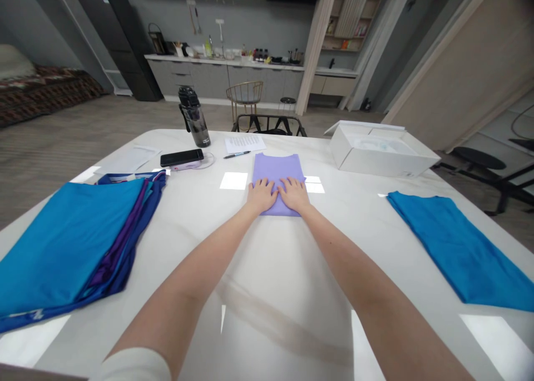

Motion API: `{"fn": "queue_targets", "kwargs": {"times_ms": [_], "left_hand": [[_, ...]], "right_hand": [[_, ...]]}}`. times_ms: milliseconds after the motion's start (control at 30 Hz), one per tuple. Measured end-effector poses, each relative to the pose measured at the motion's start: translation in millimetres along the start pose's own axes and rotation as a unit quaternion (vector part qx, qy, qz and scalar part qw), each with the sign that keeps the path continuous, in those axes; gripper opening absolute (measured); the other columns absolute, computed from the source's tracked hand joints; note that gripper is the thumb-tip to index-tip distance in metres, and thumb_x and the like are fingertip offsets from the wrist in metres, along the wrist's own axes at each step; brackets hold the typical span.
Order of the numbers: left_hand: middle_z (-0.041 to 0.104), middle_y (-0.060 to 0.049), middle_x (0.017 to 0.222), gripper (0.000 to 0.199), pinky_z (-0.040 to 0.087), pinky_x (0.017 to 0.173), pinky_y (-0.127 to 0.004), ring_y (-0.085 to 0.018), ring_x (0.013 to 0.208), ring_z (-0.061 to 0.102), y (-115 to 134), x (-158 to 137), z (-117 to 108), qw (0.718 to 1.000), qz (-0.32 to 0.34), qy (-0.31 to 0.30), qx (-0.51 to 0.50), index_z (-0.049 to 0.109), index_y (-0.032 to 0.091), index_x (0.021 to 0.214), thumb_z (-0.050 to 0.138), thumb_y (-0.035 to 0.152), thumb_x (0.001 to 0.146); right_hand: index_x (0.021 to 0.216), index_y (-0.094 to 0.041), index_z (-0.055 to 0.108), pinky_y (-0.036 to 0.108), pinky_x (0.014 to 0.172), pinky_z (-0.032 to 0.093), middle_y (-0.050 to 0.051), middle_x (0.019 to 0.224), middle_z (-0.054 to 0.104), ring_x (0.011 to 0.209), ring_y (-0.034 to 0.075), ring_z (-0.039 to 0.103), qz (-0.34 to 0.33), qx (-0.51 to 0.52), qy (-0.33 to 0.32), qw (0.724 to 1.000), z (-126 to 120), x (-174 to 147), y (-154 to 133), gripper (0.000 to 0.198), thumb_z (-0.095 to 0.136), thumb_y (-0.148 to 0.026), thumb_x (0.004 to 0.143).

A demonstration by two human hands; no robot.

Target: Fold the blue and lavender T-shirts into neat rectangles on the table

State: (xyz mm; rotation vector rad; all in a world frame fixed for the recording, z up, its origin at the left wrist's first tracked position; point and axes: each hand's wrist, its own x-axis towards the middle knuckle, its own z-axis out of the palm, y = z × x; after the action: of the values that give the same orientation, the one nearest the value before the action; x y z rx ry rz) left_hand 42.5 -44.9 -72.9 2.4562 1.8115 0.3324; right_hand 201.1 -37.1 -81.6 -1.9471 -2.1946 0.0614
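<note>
A folded lavender cloth, perhaps a garment, lies flat on the white table in front of me. My left hand rests on its left half, palm down with the fingers spread. On the right half lies my right hand, likewise flat with its fingers apart. The two thumbs nearly meet at the middle of the cloth. Both hands press on the cloth from above, and neither grips it. Its lower edge shows between and below my wrists.
Left, a stack of blue and purple folded fabric; right, a folded blue cloth. Farther back are a white open box, a black phone, a pen, a printed sheet and an upright dark bottle.
</note>
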Motion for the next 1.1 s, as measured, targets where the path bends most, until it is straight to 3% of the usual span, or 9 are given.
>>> {"fn": "queue_targets", "kwargs": {"times_ms": [167,467,633,933,1100], "left_hand": [[0.060,-0.012,0.139,0.040,0.042,0.103,-0.055,-0.033,0.125,0.051,12.8,-31.8,-11.1,0.999,0.011,0.019,0.027,0.061,0.024,0.133,0.042,0.043,0.103],[0.059,-0.013,0.137,0.041,0.041,0.100,-0.052,-0.033,0.122,0.051,24.3,-111.1,-22.9,0.999,0.024,0.035,0.034,0.057,0.023,0.136,0.045,0.042,0.102],[0.059,-0.013,0.135,0.042,0.042,0.098,-0.050,-0.033,0.120,0.052,28.2,-151.2,-33.5,0.999,0.032,0.013,0.032,0.057,0.024,0.136,0.049,0.045,0.100],[0.064,-0.012,0.122,0.034,0.040,0.103,-0.054,-0.032,0.112,0.056,41.0,-235.5,-56.3,0.996,0.076,0.010,0.046,0.062,0.023,0.126,0.050,0.041,0.099],[0.064,-0.012,0.133,0.035,0.022,0.122,-0.061,-0.031,0.125,0.055,46.4,-239.9,-55.9,0.995,0.064,0.053,0.049,0.062,0.022,0.129,0.038,0.031,0.105]], "right_hand": [[0.144,-0.022,0.057,0.048,0.115,0.032,0.012,0.147,0.057,0.136,0.029,0.046,-0.003,-0.008,0.015,1.000,-11.6,-31.4,-9.7,0.048,0.039,-0.042,0.105],[0.144,-0.024,0.057,0.046,0.112,0.034,0.011,0.147,0.057,0.135,0.029,0.047,-0.010,-0.013,0.016,1.000,-24.4,-106.5,-29.7,0.047,0.044,-0.045,0.104],[0.142,-0.023,0.058,0.045,0.112,0.034,0.012,0.145,0.058,0.134,0.029,0.048,-0.024,0.003,0.024,0.999,-32.1,-148.0,-38.5,0.046,0.049,-0.044,0.102],[0.139,-0.021,0.061,0.046,0.111,0.036,0.013,0.140,0.061,0.130,0.030,0.050,-0.050,0.018,0.024,0.998,-50.1,-239.9,-60.9,0.045,0.051,-0.043,0.101],[0.147,-0.021,0.056,0.050,0.120,0.028,0.013,0.154,0.052,0.142,0.030,0.043,-0.051,0.013,0.011,0.999,-49.7,-247.7,-62.7,0.050,0.036,-0.045,0.108]]}}
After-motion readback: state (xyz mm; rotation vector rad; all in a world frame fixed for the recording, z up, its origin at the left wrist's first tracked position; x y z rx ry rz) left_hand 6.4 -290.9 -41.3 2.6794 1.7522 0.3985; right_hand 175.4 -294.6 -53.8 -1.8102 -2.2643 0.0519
